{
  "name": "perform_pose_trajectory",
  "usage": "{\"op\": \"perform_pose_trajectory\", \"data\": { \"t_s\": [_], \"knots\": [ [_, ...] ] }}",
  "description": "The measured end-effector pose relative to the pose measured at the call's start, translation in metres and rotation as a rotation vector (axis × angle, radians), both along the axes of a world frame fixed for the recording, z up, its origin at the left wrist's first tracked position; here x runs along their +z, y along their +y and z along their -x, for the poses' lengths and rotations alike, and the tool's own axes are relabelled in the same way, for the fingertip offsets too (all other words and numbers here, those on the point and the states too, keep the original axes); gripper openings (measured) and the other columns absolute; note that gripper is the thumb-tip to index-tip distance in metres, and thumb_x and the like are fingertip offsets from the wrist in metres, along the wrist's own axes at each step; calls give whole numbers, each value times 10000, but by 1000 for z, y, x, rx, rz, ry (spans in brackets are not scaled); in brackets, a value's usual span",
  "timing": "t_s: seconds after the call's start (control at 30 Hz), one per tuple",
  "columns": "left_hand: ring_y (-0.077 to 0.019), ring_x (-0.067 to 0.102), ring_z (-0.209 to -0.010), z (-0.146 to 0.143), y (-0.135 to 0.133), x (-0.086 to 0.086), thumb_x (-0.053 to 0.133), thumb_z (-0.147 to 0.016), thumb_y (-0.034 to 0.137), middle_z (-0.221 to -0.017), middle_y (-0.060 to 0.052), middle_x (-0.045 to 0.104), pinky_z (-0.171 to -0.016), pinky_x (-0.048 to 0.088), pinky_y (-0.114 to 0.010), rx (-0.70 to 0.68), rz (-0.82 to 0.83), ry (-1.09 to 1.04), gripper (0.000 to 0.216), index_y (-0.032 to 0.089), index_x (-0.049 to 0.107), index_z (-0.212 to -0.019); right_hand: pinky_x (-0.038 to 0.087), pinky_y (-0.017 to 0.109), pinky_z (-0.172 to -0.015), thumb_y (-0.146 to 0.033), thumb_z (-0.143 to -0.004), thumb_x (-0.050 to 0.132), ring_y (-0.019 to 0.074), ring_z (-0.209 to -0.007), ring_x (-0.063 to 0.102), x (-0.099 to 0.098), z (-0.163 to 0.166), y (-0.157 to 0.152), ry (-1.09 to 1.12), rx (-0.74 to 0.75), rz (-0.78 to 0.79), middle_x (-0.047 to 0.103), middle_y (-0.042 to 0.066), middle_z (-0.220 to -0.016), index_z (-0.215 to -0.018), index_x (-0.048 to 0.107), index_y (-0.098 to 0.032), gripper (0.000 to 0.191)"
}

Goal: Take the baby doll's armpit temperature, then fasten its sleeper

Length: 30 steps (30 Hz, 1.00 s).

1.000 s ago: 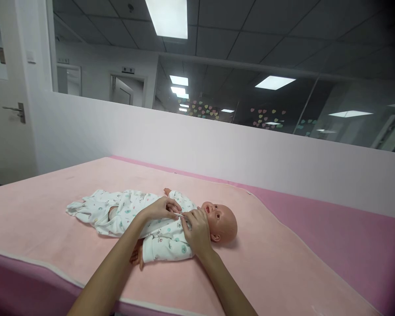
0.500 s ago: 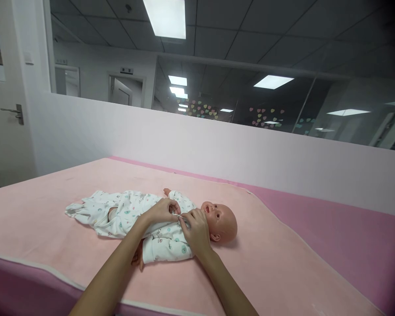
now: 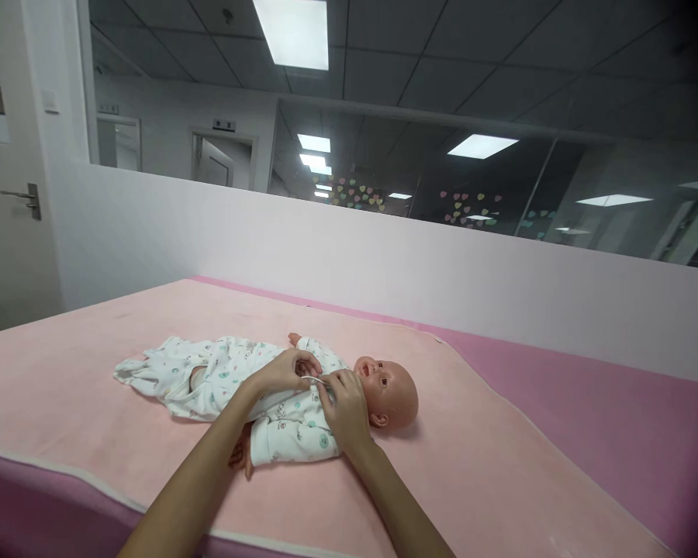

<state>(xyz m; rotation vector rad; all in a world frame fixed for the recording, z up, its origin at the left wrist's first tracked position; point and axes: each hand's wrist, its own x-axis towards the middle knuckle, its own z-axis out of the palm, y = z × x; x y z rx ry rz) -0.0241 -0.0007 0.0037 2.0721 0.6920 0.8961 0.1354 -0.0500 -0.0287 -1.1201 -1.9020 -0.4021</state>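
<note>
A pink mat (image 3: 500, 480) bears a doll (image 3: 398, 394) lying face-up in a printed outfit (image 3: 294, 439). Left hand (image 3: 285, 370) and right hand (image 3: 349, 404) both pinch a white strip (image 3: 312, 378) above its chest.

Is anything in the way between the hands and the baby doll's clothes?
Nothing that I can see. The left hand and right hand are at the chest of the patterned clothes on the doll, with a thin white strip showing between them.
</note>
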Motion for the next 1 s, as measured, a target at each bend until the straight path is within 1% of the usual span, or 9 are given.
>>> {"op": "perform_pose_trajectory", "data": {
  "t_s": [0.13, 0.3, 0.47, 0.57, 0.7, 0.8, 0.9, 1.0],
  "knots": [
    [-97, 516, -646, -2, 0, -1, 545, -594, 40, -747, -12, 594, -585, 406, -200, -28, 14, -24, 341, 133, 619, -913, 349, 288, -669, -237, -843, 444, 161, -728, 470, 0, 0, 0, 10, 7, -13, 530, 29, -724, -752, 570, -199, 161],
    [-120, 544, -731, -1, -1, 0, 564, -612, 51, -824, -35, 592, -653, 430, -230, -72, 79, -77, 389, 143, 570, -990, 352, 290, -684, -230, -836, 450, 161, -742, 477, 1, 0, -1, 12, 21, -32, 536, 30, -730, -741, 563, -195, 152],
    [-119, 555, -719, -1, 1, -4, 589, -603, 51, -830, -35, 582, -633, 431, -232, -77, 146, -146, 511, 169, 463, -1083, 350, 298, -697, -233, -827, 472, 164, -747, 478, 2, 1, -2, 14, 28, -14, 539, 27, -731, -754, 562, -199, 121],
    [-118, 561, -708, -1, 2, -5, 593, -600, 61, -827, -25, 577, -620, 434, -230, -70, 159, -172, 550, 190, 413, -1104, 352, 296, -694, -225, -822, 471, 163, -743, 478, 1, 1, -2, 29, 49, -17, 538, 25, -725, -743, 551, -199, 116],
    [-109, 543, -633, 1, -2, -2, 561, -617, 84, -791, -8, 613, -588, 418, -230, 16, 79, -60, 490, 198, 427, -1074, 355, 290, -694, -177, -793, 472, 158, -736, 471, 0, 1, -2, 57, 109, 25, 532, 20, -719, -721, 519, -193, 88],
    [-122, 544, -654, 3, -4, 0, 558, -623, 104, -760, -2, 644, -602, 404, -232, 74, 32, 20, 398, 191, 469, -1001, 354, 286, -688, -169, -785, 475, 155, -724, 466, -1, 1, -2, 78, 131, 58, 530, 15, -708, -717, 509, -189, 78],
    [-127, 547, -661, 4, -4, 0, 572, -623, 121, -745, -5, 645, -593, 397, -228, 70, 37, 8, 357, 183, 474, -961, 354, 288, -692, -195, -795, 483, 154, -724, 471, -2, 0, -1, 78, 132, 54, 540, 15, -707, -733, 523, -189, 74],
    [-117, 551, -633, 4, -3, 0, 581, -631, 128, -772, -17, 634, -584, 402, -228, 28, 59, -25, 365, 176, 463, -973, 356, 293, -709, -231, -810, 495, 158, -739, 483, -2, 0, -1, 62, 133, 51, 558, 19, -727, -783, 548, -191, 72]
  ]
}}
